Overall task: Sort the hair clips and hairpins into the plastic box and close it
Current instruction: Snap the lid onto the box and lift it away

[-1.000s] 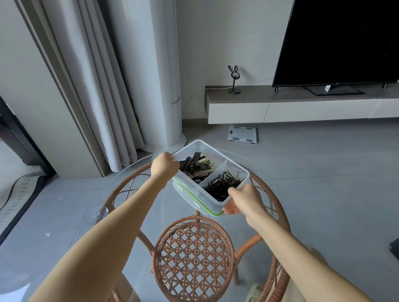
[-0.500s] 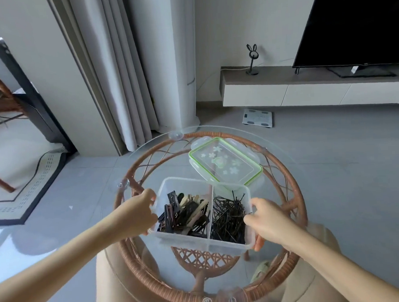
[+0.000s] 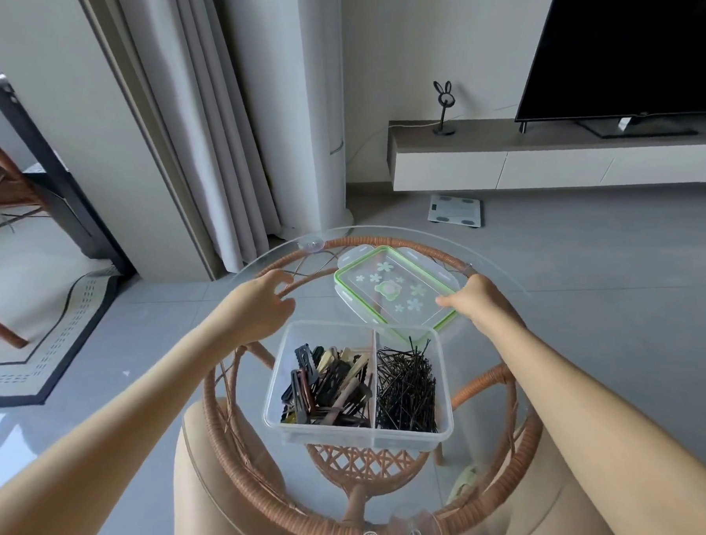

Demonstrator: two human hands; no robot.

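Plastic box (image 3: 357, 424) clear, lidless, two compartments; left hand (image 3: 259, 309) released, right hand (image 3: 477, 299) grasping lid (image 3: 393, 291).

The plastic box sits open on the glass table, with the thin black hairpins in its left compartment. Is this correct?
Not quite. In the head view the plastic box is open on the glass table, but the thin black hairpins fill its right compartment.
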